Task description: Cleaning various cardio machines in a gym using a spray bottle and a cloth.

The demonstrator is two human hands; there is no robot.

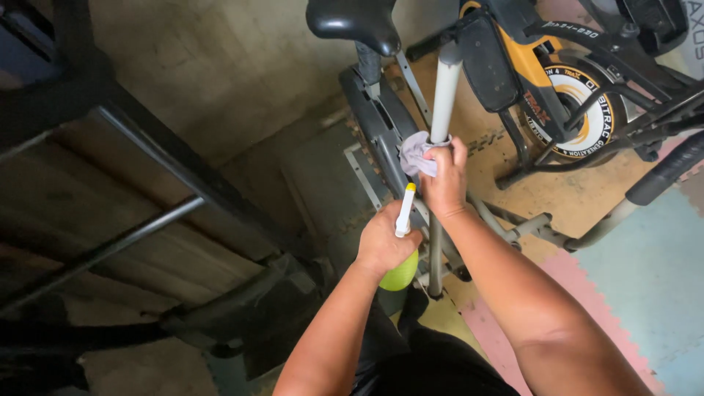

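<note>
My right hand [446, 178] grips a pale grey cloth [415, 152] wrapped around the light grey upright bar [445, 88] of an exercise machine. My left hand [383, 240] holds a green spray bottle [400, 275] with a white and yellow nozzle [405, 209], just below and left of the cloth. The nozzle points up toward the bar. Both forearms reach in from the bottom of the view.
A black saddle [353, 22] sits above the bar. A black and orange exercise bike [557, 88] stands to the right on foam floor mats [645, 271]. A dark metal frame [147, 191] fills the left side. The floor is bare concrete at top.
</note>
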